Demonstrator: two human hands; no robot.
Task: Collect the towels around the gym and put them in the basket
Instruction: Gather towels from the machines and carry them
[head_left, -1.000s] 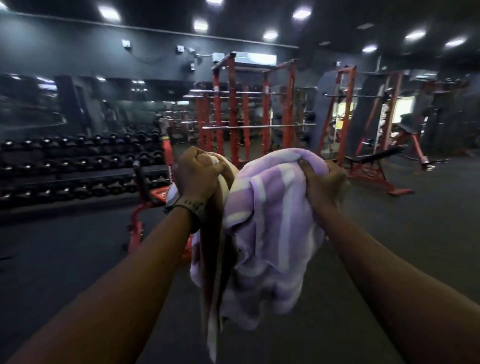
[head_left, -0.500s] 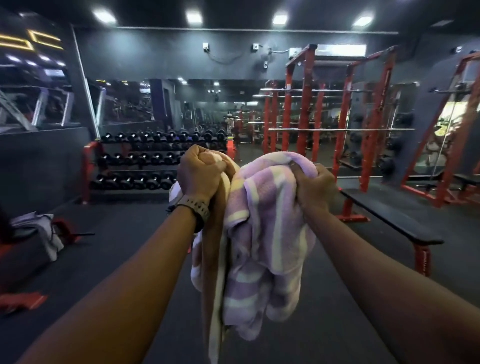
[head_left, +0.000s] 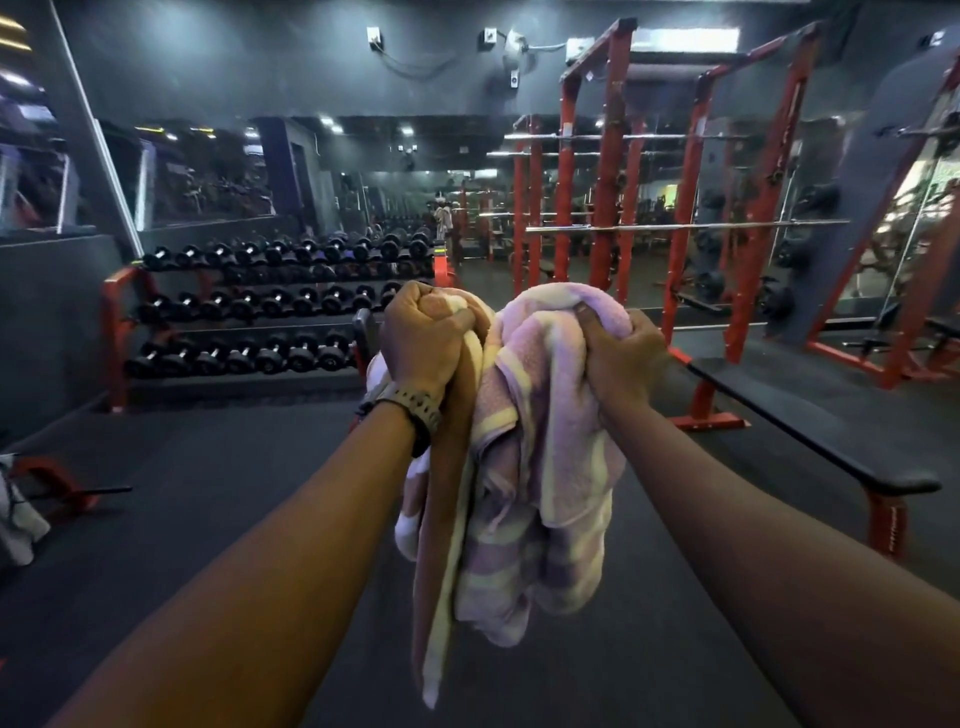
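Observation:
I hold a bundle of towels out in front of me at chest height. My left hand (head_left: 423, 338) grips the top of a brown towel with cream stripes (head_left: 444, 499), which hangs down long and narrow. My right hand (head_left: 621, 353) grips a bunched purple towel with pale yellow stripes (head_left: 545, 467), which droops beside the brown one. A watch sits on my left wrist. A light grey towel (head_left: 15, 514) hangs at the far left edge over low red equipment. No basket is in view.
A three-tier red dumbbell rack (head_left: 270, 306) lines the mirrored wall ahead left. Red squat racks (head_left: 685, 208) with barbells stand ahead right. A black flat bench on red legs (head_left: 810, 426) runs along my right. Dark rubber floor (head_left: 218, 478) stretches between them.
The view has swung left across the gym: the dumbbell rack and bench have come closer and the grey towel at the left has slid toward the edge. Both hands keep gripping the towels.

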